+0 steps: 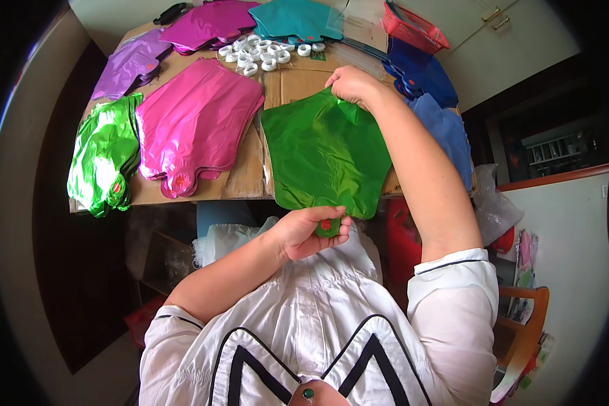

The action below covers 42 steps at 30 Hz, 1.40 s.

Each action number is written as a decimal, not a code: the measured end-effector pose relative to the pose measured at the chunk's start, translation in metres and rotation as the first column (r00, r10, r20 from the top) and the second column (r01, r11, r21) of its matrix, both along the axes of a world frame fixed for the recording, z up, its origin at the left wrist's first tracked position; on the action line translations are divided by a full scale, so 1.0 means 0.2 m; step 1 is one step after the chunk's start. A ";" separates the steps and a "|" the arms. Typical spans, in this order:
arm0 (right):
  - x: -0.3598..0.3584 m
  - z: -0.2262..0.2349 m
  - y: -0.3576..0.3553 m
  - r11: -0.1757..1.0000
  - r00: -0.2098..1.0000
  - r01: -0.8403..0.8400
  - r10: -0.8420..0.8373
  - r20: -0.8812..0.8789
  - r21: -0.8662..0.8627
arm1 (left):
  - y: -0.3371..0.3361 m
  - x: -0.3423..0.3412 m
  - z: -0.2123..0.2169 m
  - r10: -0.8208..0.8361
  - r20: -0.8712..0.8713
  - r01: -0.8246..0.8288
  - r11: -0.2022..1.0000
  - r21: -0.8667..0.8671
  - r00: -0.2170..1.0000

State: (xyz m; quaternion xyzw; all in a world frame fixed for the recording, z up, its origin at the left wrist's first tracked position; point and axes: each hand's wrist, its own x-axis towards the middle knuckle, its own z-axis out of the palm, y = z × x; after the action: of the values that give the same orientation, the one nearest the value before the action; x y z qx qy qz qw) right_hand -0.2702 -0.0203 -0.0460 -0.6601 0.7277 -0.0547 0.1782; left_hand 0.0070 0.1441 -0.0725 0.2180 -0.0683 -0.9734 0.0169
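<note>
A flat, dark green foil balloon [325, 149] is stretched between my two hands at the near edge of the cardboard-covered table. My left hand [312, 233] is closed on its near tail, which carries a red mark, with the thumb on top. At the far end my right hand [355, 86] pinches the balloon's upper corner, and the foil bunches beneath it. Left of it lies a stack of pink foil balloons [196, 122], and beyond that a stack of light green foil balloons [105, 155] hangs slightly over the table edge.
Purple [130, 62], magenta [206, 24] and teal [294, 20] foil stacks line the far side. Several white ribbon rolls [257, 51] lie before them. Blue stacks [419, 74] are on the right, below a red basket [416, 28]. A wooden chair [528, 338] stands at my right.
</note>
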 end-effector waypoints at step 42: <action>0.07 0.19 -0.01 0.985 0.942 0.138 -0.098 0.321 -0.104 | 0.05 -0.01 0.10 0.043 0.098 -0.024 0.982 -0.186 0.994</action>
State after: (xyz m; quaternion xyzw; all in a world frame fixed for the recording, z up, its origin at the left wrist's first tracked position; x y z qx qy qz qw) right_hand -0.2564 -0.0216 -0.0078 -0.6080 0.7233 -0.2152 0.2468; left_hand 0.0049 0.1540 -0.0520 0.2659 -0.1551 -0.9501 0.0500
